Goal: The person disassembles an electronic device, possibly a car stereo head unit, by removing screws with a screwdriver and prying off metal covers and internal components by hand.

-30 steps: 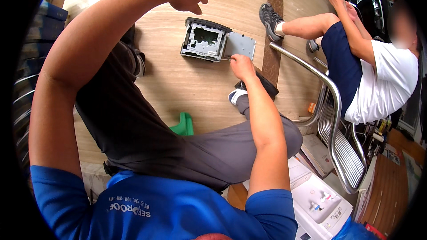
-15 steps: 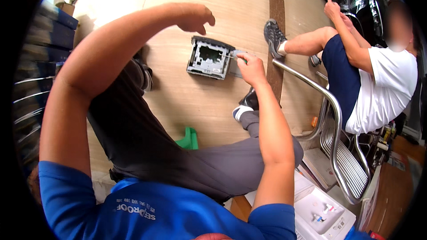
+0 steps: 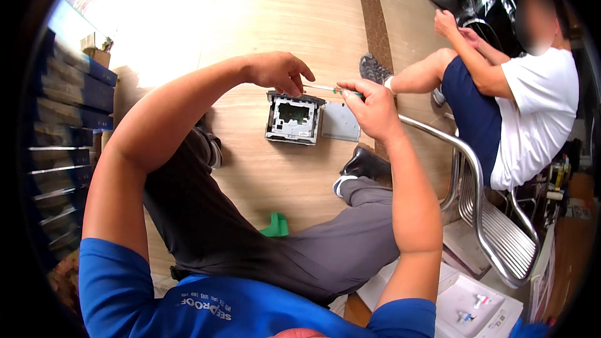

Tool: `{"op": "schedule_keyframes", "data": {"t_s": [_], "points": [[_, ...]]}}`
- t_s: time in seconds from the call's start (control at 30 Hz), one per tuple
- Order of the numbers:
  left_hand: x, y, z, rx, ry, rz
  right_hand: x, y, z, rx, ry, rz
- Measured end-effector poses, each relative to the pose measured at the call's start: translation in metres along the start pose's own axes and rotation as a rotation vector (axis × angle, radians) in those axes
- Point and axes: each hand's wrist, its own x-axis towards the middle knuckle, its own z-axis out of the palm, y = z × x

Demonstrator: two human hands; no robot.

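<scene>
My right hand is closed round the green handle of a screwdriver, whose thin metal shaft points left. At its tip is my left hand, index finger stretched out and the others bent, with gaps between them. Whether anything small lies at those fingertips is too fine to see. Just below both hands, on the floor, sits a boxy metal device with a dark front edge and an opening in its top that shows a dark green board. A flat grey metal plate lies against its right side.
A green plastic piece is on the floor near my legs. A seated person in a white shirt is at the right, beside a chrome bench. Stacked blue boxes line the left; a white sink is lower right.
The screwdriver has come out of the device's opening and up above it. My left hand has moved in to its tip. The whole view has shifted, showing more of the far floor.
</scene>
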Motion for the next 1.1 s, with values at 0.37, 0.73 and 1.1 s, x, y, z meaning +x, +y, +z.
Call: {"op": "schedule_keyframes", "data": {"t_s": [0.37,0.73,1.1], "points": [[0.010,0.006,0.009,0.222,0.101,-0.101,-0.004,0.021,-0.009,0.022,0.046,0.078],[-0.001,-0.007,0.011,0.548,0.064,-0.159,-0.008,0.055,0.003,0.162,-0.015,0.243],[-0.007,-0.008,0.009,0.792,0.018,-0.126,-0.023,0.152,0.052,-0.409,-0.348,0.587]]}}
